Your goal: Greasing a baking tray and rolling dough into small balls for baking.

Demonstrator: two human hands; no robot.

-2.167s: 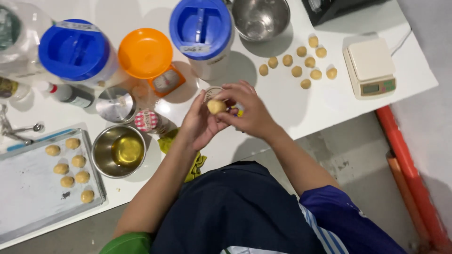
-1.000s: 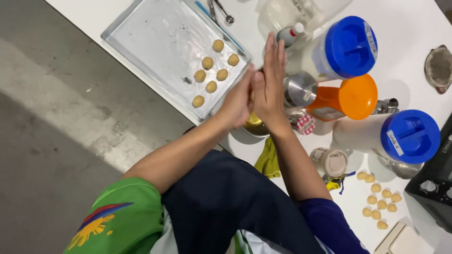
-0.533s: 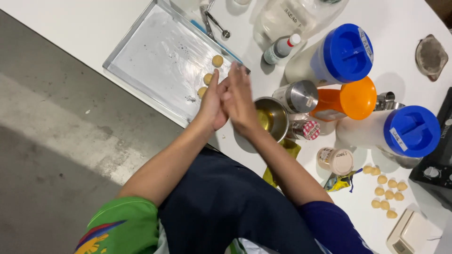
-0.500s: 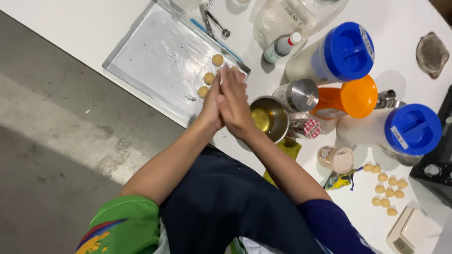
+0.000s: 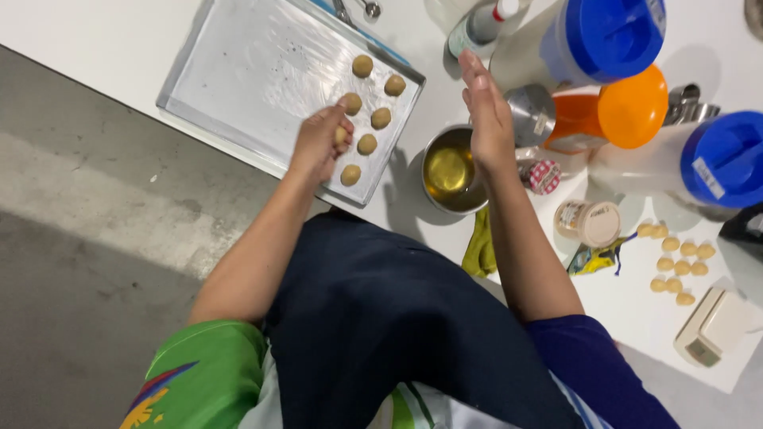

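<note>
Dough ball [image 5: 340, 135] sits pinched in the fingers of the left hand [image 5: 318, 143], just above the near end of the baking tray [image 5: 238, 79], which lies at the bench's left edge. Six more dough balls lie on that tray just beside the hand: one at the far end [image 5: 362, 65], one next to it [image 5: 395, 85], then [image 5: 350, 103], [image 5: 381, 118], [image 5: 366, 144] and the nearest [image 5: 350, 175]. The left fingers are curled narrow around the ball, which they hold from above; thumb and fingertips close on it.

Right hand [image 5: 486, 119] hovers flat and empty over the bench [image 5: 95, 32], fingers straight and together, palm turned toward the left hand, well apart from the tray. Just below it stands a steel bowl [image 5: 451, 169] of yellow liquid, between the two hands. Beside the wrist are a small steel cup [image 5: 531, 113], a jar with a red checked lid [image 5: 544, 176] and a round tub with a cream lid [image 5: 589, 222]. Farther along stand an orange-lidded container [image 5: 632, 107] and two blue-lidded containers [image 5: 612, 36] [image 5: 727, 159]. A cluster of unrolled dough pieces [image 5: 675, 262] lies near the bench's near right edge, next to a small kitchen scale [image 5: 715, 326]. A yellow-green cloth [image 5: 480, 246] hangs at the near edge by the right forearm.
</note>
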